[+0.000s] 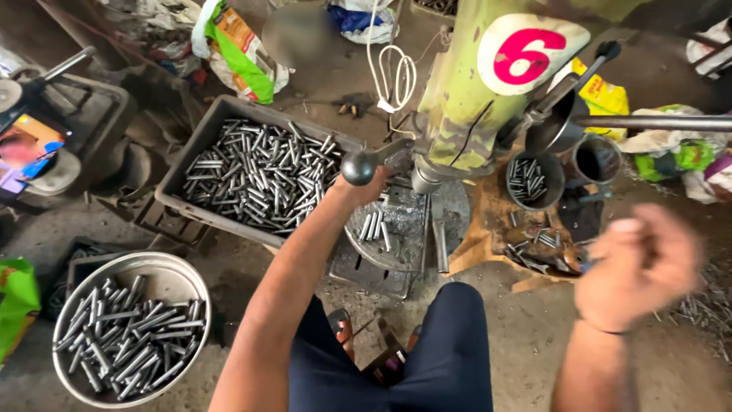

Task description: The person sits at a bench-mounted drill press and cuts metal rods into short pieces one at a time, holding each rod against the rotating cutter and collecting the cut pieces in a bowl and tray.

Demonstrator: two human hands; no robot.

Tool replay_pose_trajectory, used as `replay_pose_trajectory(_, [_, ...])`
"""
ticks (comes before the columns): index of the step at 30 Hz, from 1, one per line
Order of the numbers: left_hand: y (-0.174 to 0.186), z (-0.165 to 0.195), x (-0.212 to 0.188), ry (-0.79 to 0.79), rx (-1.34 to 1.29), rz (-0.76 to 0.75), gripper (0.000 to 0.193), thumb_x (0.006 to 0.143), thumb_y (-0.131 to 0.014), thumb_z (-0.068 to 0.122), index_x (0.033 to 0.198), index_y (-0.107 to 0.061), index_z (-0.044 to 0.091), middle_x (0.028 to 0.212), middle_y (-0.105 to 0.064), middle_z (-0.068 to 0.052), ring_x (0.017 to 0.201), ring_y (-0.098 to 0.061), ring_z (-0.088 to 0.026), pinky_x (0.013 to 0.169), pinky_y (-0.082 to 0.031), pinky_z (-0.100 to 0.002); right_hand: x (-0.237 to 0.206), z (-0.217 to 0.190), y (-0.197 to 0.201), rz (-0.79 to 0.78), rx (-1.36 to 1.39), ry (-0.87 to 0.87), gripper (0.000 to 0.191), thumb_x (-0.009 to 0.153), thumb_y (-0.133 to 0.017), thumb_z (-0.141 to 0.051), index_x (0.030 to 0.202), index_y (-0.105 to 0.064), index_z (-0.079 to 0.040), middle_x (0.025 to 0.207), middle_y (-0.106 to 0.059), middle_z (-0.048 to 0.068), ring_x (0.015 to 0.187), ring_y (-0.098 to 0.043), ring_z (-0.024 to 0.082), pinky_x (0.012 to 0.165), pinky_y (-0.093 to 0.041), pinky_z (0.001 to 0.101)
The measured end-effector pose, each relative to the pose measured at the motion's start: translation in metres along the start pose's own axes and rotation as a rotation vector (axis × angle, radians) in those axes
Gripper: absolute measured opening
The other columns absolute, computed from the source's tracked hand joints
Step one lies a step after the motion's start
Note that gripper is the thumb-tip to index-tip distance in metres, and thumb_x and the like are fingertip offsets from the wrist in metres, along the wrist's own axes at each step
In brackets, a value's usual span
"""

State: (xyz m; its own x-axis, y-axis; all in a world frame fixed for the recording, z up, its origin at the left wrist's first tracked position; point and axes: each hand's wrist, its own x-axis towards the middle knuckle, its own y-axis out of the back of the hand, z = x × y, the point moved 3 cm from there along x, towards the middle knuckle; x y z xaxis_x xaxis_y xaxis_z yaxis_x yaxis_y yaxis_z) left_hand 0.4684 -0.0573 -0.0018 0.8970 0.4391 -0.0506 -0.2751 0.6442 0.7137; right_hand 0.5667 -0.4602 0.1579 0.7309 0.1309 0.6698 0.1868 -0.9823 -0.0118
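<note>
Head view, read left to right. Round metal bowl [131, 328] on the floor at lower left, holding loose steel pins, set within reach of the seated person. Behind it, grey plastic crate [200, 149] filled with many more pins of the same kind, standing just beside the machine. Left hand [364, 183], at the end of an outstretched arm, is closed around the dark ball knob [358, 166] of a feed lever, apparently so the spindle can be worked from the seat. Green drill press column [473, 91] rises at centre; its round work table [385, 233] below the hand carries a few pins. Small dark cup [534, 179] with short pins sits to the right on a wooden block [488, 229]. Right hand [637, 263] is raised and motion-blurred, fingers curled inward; whether it holds anything cannot be told.
</note>
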Motion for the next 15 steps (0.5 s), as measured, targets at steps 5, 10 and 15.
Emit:
replay_pose_trajectory(5, [0.001, -0.003, 0.012, -0.354, 0.399, 0.211, 0.026, 0.098, -0.059, 0.031, 0.105, -0.071, 0.008, 0.108, -0.070, -0.021, 0.107, -0.068, -0.039, 0.103, -0.053, -0.046, 0.069, 0.027, 0.053, -0.080, -0.119, -0.073, 0.015, 0.111, -0.058, -0.002, 0.122, -0.066, 0.000, 0.090, -0.065, 0.004, 0.073, -0.059, 0.009, 0.066, -0.048, 0.0229])
replay_pose_trajectory(10, [0.037, -0.034, -0.009, -0.236, 0.525, 0.254, 0.063, 0.062, -0.071, 0.023, 0.122, -0.061, 0.004, 0.115, -0.065, -0.026, 0.106, -0.066, -0.042, 0.092, -0.052, -0.049, 0.128, 0.118, 0.097, -0.170, -0.075, -0.197, 0.016, 0.112, -0.057, -0.005, 0.124, -0.066, 0.000, 0.094, -0.066, 0.006, 0.079, -0.061, 0.011, 0.072, -0.050, 0.0251])
replay_pose_trajectory(15, [0.048, -0.048, -0.027, -0.052, 0.405, -0.005, 0.039, 0.084, -0.065, 0.021, 0.122, -0.065, 0.010, 0.128, -0.062, -0.020, 0.107, -0.067, -0.039, 0.094, -0.055, -0.048, 0.174, 0.189, 0.095, -0.225, 0.015, -0.263, 0.017, 0.113, -0.057, -0.008, 0.125, -0.066, 0.000, 0.099, -0.067, 0.008, 0.085, -0.063, 0.013, 0.077, -0.051, 0.0273])
